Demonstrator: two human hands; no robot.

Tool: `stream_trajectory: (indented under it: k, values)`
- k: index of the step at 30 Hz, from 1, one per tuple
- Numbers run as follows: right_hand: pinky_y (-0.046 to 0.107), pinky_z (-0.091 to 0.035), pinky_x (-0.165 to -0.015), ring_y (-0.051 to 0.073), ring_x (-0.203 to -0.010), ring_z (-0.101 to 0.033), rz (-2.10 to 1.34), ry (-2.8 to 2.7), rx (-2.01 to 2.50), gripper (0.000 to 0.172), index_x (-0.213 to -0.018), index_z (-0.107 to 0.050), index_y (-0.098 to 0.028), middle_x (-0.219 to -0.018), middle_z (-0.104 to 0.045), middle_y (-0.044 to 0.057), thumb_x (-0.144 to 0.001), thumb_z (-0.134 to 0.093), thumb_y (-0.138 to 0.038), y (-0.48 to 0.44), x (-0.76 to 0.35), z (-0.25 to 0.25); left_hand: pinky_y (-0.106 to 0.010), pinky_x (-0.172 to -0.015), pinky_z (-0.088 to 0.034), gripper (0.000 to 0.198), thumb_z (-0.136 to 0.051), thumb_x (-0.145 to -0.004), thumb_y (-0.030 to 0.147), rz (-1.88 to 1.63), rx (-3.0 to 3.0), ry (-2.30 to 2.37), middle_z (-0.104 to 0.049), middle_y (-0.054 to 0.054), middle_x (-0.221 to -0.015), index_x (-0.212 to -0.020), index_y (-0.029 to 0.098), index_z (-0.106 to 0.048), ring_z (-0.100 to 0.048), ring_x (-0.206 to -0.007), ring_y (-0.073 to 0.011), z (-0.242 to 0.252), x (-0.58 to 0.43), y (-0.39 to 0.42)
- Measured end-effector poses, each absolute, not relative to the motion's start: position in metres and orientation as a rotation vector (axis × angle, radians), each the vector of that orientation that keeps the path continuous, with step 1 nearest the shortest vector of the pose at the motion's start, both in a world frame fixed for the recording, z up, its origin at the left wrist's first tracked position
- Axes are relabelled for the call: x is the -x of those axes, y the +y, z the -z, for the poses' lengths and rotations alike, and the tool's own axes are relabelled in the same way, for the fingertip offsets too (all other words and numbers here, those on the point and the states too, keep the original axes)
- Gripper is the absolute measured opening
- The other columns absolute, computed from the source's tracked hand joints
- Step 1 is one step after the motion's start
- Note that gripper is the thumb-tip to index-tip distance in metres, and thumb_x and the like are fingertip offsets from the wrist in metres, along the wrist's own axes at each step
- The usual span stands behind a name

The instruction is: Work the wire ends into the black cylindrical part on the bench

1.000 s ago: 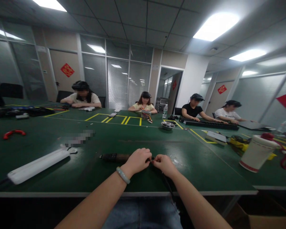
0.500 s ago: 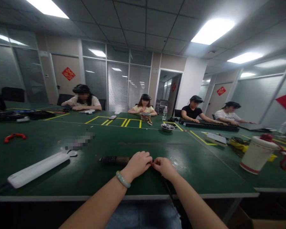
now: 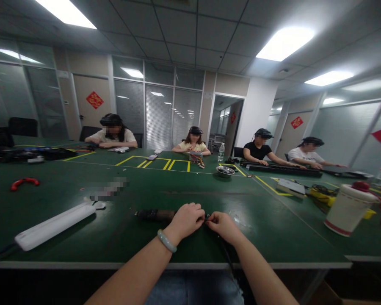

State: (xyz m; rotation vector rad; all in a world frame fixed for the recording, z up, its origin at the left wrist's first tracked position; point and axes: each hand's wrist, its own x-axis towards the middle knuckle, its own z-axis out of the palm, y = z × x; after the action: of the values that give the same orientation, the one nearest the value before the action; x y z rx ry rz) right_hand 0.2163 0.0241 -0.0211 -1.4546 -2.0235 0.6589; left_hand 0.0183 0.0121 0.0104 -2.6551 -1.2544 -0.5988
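A dark cylindrical tool [image 3: 157, 214] with a brownish middle, perhaps an electric screwdriver, lies sideways on the green table. My left hand [image 3: 187, 221] is wrapped over its right end, fingers curled down, so that end is hidden. Close to those fingertips, my right hand [image 3: 224, 226] makes a pinch with thumb and index finger. Whatever it pinches is too small to make out. A black cord [image 3: 226, 250] runs from beneath my right hand over the table's front edge. A pale bangle [image 3: 167, 241] circles my left wrist.
A white power strip [image 3: 55, 226] lies at left, with a red curved handle [image 3: 24, 183] beyond it. A metal bowl [image 3: 225, 171] stands farther back. At right is a white tumbler [image 3: 351, 212] beside yellow-and-black cables [image 3: 324, 195]. Several people sit across the table.
The view has shifted slightly, moving everything a little right and down. My hands keep nearly the same pose, fingertips close together at the tool's right end.
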Motion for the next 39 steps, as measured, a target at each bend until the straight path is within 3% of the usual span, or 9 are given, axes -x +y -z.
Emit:
stream_trajectory:
  k: [20, 39]
  values:
    - [0.018, -0.032, -0.049, 0.008, -0.054, -0.050, -0.651, -1.966, 1.419, 0.016, -0.070, -0.062, -0.017, -0.061, -0.061, -0.002, -0.076, -0.062, -0.031, 0.027, -0.214, 0.026, -0.030, -0.076, -0.038, 0.006, -0.058, -0.084, 0.021, 0.710, 2.667, -1.279, -0.058, -0.001, -0.091, -0.089, 0.022, -0.058, -0.053, -0.088, -0.0174, -0.004, -0.016, 0.015]
    - [0.018, -0.036, -0.052, 0.009, -0.058, -0.053, -0.665, -1.997, 1.354, 0.015, -0.074, -0.065, -0.017, -0.067, -0.065, -0.001, -0.077, -0.063, -0.031, 0.032, -0.216, 0.031, -0.029, -0.078, -0.040, 0.006, -0.054, -0.083, 0.019, 0.665, 2.716, -1.307, -0.058, -0.003, -0.092, -0.088, 0.021, -0.058, -0.054, -0.089, -0.0175, -0.009, -0.016, 0.012]
